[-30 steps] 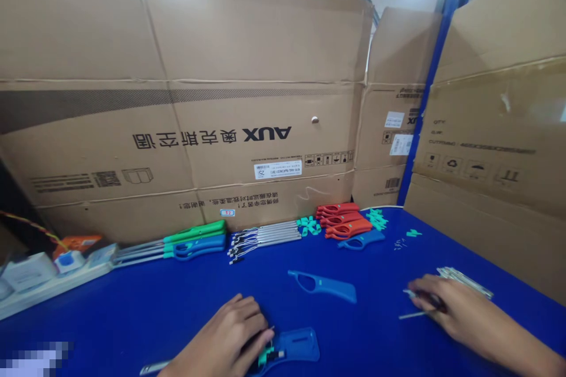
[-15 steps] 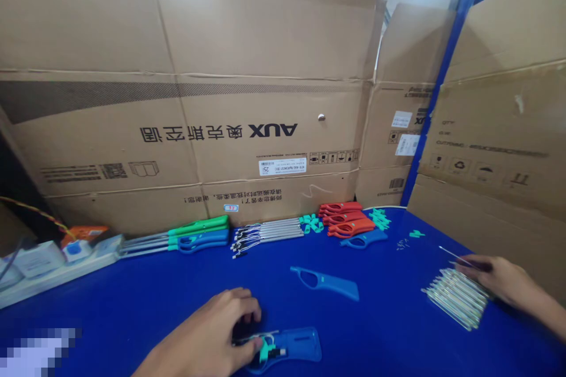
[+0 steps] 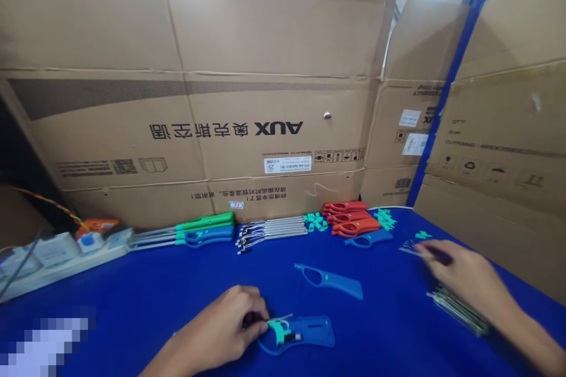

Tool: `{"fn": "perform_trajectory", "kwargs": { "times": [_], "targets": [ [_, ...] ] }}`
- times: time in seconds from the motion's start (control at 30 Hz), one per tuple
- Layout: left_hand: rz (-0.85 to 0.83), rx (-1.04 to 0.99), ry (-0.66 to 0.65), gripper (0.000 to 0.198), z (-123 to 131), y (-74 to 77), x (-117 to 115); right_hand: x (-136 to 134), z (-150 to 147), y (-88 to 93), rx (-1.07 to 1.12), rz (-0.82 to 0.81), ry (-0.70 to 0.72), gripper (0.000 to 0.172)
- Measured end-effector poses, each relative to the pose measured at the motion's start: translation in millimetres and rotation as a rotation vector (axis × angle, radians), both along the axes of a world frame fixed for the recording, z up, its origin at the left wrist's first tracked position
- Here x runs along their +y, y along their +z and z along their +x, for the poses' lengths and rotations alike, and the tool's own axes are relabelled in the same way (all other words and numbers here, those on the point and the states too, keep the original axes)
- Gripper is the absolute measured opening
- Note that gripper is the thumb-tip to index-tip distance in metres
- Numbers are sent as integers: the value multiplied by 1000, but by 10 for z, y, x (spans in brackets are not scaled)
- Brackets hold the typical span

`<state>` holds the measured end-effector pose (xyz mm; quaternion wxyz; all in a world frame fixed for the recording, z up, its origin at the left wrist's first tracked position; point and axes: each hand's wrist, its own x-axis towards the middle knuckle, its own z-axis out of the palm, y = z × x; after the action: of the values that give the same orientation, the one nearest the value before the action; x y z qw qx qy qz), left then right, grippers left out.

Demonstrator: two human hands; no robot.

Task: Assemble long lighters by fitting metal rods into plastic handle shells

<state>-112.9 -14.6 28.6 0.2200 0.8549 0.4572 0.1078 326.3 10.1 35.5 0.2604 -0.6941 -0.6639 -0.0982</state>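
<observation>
My left hand [image 3: 230, 327] pinches the near end of a translucent blue lighter shell half [image 3: 316, 333] lying open on the table. Inside the shell sit a green trigger [image 3: 278, 330], a black igniter piece [image 3: 292, 337] and a white wire. My right hand [image 3: 455, 268], blurred by motion, is closed on slim metal tweezers [image 3: 411, 252], whose tips point left towards some tiny loose parts. Below that hand lies a stack of thin metal pieces [image 3: 460, 309], partly covered by it. A second blue shell half [image 3: 331, 281] rests mid-table.
Along the back lie finished-looking lighters [image 3: 207, 230], metal tubes with wires [image 3: 276, 228], green collars [image 3: 315, 222], red shells [image 3: 351, 218] and green triggers [image 3: 385, 219]. A power strip [image 3: 66, 268] runs at left. Cardboard walls [image 3: 265, 94] stand behind and at right.
My right hand has moved left and away from the stack of metal pieces, carrying the tweezers towards the tiny parts. My left hand stays at the shell, its fingers drawn closer together.
</observation>
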Motion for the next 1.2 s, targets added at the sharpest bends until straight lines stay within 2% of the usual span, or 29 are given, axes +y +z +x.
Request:
{"fn": "perform_trajectory", "kwargs": {
  "times": [0.07,0.17,0.27,0.33,0.43,0.57,0.73,0.93,1.1,1.2],
  "targets": [
    [28,-30,1,13,24,-31,11,25,-600,75,144,-94,306,31],
    [80,-50,6,15,41,-86,39,27,-1476,130,174,-256,700,24],
    [131,-68,11,16,55,-138,61,29,-2059,91,83,-379,884,35],
    [165,-71,2,17,63,-153,62,45,-2249,20,-18,-435,939,27],
    [178,-48,-18,15,55,-135,50,69,-2309,-102,-85,-447,959,14],
    [133,-23,-6,10,20,-95,37,47,-2244,-223,-108,-333,923,12],
    [128,-17,-3,11,13,-104,39,-19,-2256,-293,-81,-278,885,12],
    [144,27,-23,10,6,-97,38,-11,-2238,-225,-20,-292,944,19],
    [136,69,-54,9,32,-77,17,19,-2174,-179,57,-258,1033,44],
    [130,85,-63,10,37,-82,4,59,-2124,-148,143,-268,1049,51]
  ]
}}
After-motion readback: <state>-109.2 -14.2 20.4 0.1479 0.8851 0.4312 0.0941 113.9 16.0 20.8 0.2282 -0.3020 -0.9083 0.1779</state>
